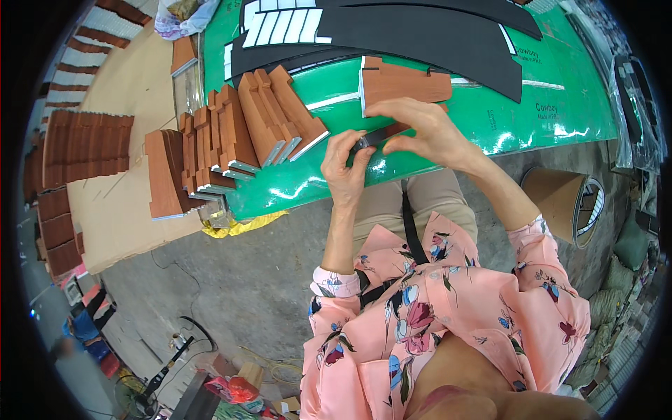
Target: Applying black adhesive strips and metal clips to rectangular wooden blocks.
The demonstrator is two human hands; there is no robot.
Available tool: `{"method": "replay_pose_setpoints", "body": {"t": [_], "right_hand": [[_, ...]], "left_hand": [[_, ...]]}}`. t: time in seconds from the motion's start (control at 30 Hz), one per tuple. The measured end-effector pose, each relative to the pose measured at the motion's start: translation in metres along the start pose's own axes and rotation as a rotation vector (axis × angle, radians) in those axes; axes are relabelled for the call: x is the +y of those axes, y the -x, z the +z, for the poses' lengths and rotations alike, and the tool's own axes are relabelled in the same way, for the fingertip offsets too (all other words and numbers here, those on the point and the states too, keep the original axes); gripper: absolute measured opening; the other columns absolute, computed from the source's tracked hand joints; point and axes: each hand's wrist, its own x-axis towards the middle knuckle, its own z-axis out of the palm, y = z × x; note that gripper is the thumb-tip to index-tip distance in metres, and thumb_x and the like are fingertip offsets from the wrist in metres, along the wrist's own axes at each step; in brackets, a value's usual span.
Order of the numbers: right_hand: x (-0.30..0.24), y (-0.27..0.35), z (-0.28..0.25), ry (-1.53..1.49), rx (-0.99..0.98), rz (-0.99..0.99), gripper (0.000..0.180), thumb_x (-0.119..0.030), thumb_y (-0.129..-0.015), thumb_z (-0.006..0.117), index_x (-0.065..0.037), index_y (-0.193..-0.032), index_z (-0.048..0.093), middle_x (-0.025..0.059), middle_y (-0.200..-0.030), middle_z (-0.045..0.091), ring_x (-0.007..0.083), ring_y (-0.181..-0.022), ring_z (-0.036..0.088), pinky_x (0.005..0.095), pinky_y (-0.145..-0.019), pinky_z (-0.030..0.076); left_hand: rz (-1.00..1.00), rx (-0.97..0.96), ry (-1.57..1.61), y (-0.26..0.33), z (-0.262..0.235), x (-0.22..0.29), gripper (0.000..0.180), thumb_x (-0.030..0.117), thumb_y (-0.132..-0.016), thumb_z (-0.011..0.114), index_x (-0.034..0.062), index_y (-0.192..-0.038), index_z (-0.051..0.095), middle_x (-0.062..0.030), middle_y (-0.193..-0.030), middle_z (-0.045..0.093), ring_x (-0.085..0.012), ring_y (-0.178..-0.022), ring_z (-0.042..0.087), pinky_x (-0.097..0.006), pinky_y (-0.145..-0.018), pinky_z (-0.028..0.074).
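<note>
Both hands meet over the front edge of a green table (448,119). My left hand (344,168) pinches the near end of a narrow dark strip (381,136) with a brown side. My right hand (420,129) curls over the strip's far end and holds it too. Just behind my right hand lies a stack of brown flat cut pieces (402,84) with notched edges.
Several bundles of brown notched pieces (238,133) stand fanned on the table's left end. Long curved black sheets (420,35) lie at the back. More brown stacks (84,147) rest on a cardboard surface at left. A round cardboard drum (560,203) stands on the concrete floor at right.
</note>
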Motion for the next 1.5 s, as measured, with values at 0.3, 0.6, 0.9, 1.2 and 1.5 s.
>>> {"method": "replay_pose_setpoints", "body": {"t": [0.3, 0.6, 0.9, 1.2, 1.5], "right_hand": [[0.009, 0.024, 0.004, 0.184, 0.13, -0.065, 0.023, -0.009, -0.072, 0.069, -0.007, -0.095, 0.066, 0.0045, -0.094, 0.063, 0.0224, -0.085, 0.06, 0.032, -0.068, 0.051], [0.017, 0.02, -0.001, 0.204, 0.178, -0.164, 0.021, -0.004, -0.074, 0.065, -0.009, -0.094, 0.068, 0.0029, -0.09, 0.063, 0.0197, -0.082, 0.06, 0.0307, -0.063, 0.051], [0.071, -0.066, -0.045, 0.101, 0.165, 0.046, 0.009, -0.01, -0.08, 0.064, -0.002, -0.085, 0.066, 0.0088, -0.077, 0.065, 0.0197, -0.066, 0.061, 0.0293, -0.056, 0.046], [0.145, -0.177, -0.025, 0.504, 0.112, -0.026, 0.012, -0.008, -0.081, 0.057, -0.007, -0.092, 0.064, 0.0106, -0.088, 0.063, 0.0302, -0.084, 0.061, 0.0393, -0.072, 0.05], [0.171, -0.251, -0.027, 0.673, -0.342, 0.021, 0.04, 0.001, -0.076, 0.061, -0.019, -0.111, 0.064, 0.0071, -0.117, 0.055, 0.0265, -0.106, 0.056, 0.0371, -0.085, 0.048]], "left_hand": [[-0.008, -0.018, -0.015, 0.003, 0.003, 0.002, 0.025, 0.01, -0.08, 0.069, -0.0003, -0.1, 0.06, -0.0095, -0.097, 0.06, -0.0204, -0.085, 0.056, -0.029, -0.078, 0.045], [0.309, -0.025, -0.391, -0.002, 0.008, 0.005, 0.037, -0.013, -0.074, 0.064, 0.0043, -0.106, 0.062, -0.0098, -0.088, 0.056, -0.0217, -0.079, 0.056, -0.03, -0.067, 0.047], [0.327, 0.012, -0.418, 0.011, 0.017, -0.006, 0.038, -0.009, -0.079, 0.061, 0.0083, -0.112, 0.054, -0.015, -0.097, 0.051, -0.0277, -0.082, 0.053, -0.034, -0.065, 0.045], [0.333, 0.007, -0.414, 0.007, 0.015, -0.002, 0.039, -0.008, -0.076, 0.063, 0.011, -0.109, 0.054, -0.0137, -0.094, 0.052, -0.0279, -0.08, 0.053, -0.034, -0.063, 0.045], [0.277, -0.011, -0.41, 0.01, 0.013, -0.002, 0.038, 0.002, -0.067, 0.072, 0.0182, -0.1, 0.061, -0.009, -0.096, 0.053, -0.028, -0.084, 0.056, -0.036, -0.065, 0.046]]}}
